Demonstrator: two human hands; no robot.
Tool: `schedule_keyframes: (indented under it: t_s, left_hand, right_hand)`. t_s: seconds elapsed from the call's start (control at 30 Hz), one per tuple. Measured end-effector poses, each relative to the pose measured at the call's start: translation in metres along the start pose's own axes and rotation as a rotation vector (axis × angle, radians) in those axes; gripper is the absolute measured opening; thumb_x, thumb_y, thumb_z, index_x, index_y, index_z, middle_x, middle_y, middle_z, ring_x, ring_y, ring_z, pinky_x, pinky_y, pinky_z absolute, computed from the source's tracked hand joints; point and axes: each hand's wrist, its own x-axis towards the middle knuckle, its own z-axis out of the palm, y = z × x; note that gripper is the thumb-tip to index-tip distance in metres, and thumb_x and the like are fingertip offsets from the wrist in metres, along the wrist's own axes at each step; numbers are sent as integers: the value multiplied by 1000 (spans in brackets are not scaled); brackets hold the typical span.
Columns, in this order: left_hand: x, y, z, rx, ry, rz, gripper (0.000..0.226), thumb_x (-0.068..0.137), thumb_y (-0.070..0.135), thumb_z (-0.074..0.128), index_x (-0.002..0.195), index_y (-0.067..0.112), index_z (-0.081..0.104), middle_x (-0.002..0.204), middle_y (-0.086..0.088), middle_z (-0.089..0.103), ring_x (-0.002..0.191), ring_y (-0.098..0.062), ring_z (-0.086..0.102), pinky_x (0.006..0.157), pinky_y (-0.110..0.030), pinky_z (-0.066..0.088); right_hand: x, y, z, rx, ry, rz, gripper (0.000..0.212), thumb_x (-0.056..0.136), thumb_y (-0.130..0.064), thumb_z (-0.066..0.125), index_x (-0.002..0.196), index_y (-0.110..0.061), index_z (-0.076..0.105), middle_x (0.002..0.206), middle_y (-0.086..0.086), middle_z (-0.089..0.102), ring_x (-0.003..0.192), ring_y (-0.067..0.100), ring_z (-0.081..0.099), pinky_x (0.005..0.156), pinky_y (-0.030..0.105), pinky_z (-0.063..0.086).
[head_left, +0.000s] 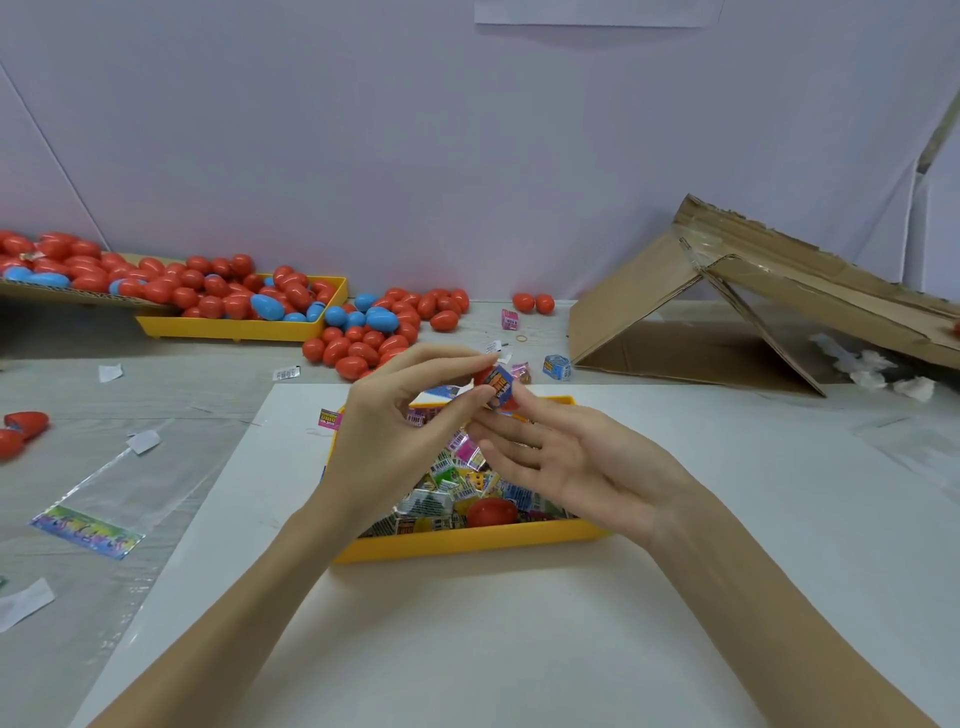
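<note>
The left hand (395, 421) is narrowly closed: its thumb and forefinger pinch a small blue printed box (498, 385) that sits against a red capsule half (513, 399). Its other fingers curl loosely beneath. The right hand (571, 462) lies palm up with its fingers nearly straight and pointing left. Its thumb touches the red capsule half, but whether a finger presses from behind cannot be told.

Both things are held in the air over the far part of a yellow tray (467, 543), which is heaped with small printed packets (441, 499) and 1 red egg (492, 512). The hands hang above the tray's rim, apart from the packets.

The tray stands on a white board (467, 649), which is bare along the near edge and to the right. A torn cardboard box (701, 312) lies well apart at the far right. A heap of red and blue eggs (363, 332) spills beside a second yellow tray (234, 328) at the far left. A clear bag (104, 509) lies left of the board.
</note>
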Motion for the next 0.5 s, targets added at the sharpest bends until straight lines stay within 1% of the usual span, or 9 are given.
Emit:
schedule_keyframes:
  t_s: [0.1,0.2,0.3,0.4,0.43,0.5]
  left_hand:
    - [1,-1,-2,-108,-98,-39,39,91,15,75,130,11,69,124,0,70,117,-23,69,98,-35,57]
    - [1,-4,-4,-76,-143,-48,42,88,15,78,129,15,69,122,4,72,114,-22,70,96,-39,59]
    - [2,-5,-7,-14,-148,-10,37,85,18,81,120,14,72,112,6,73,104,-21,72,89,-38,61]
    - [2,-4,-6,81,-116,49,35,82,24,83,114,14,73,106,6,72,98,-17,72,84,-35,61]
    - [2,-3,-6,108,-100,60,38,81,27,83,115,16,72,107,8,71,99,-15,71,84,-34,61]
    - [2,-1,-4,141,-75,39,53,80,37,84,128,24,65,116,12,68,106,-12,67,88,-25,58]
  right_hand:
    - [1,0,0,-94,50,-59,24,92,-21,74,109,-6,80,122,19,73,113,26,73,88,30,59]
    - [-1,-1,0,-199,76,-83,27,94,-22,73,114,-3,78,123,21,72,115,29,72,89,30,60]
    - [-3,1,1,-338,109,-133,28,97,-24,71,116,-5,77,121,20,74,115,30,72,89,29,60]
    - [-2,3,2,-414,133,-169,23,96,-24,71,113,-9,78,117,19,75,112,29,73,87,29,61]
    - [-2,3,2,-439,137,-182,22,96,-24,71,113,-11,79,116,18,76,112,29,73,88,30,61]
    - [-1,-3,0,-529,167,-258,24,96,-25,73,116,-13,77,115,13,77,111,27,74,90,35,62]
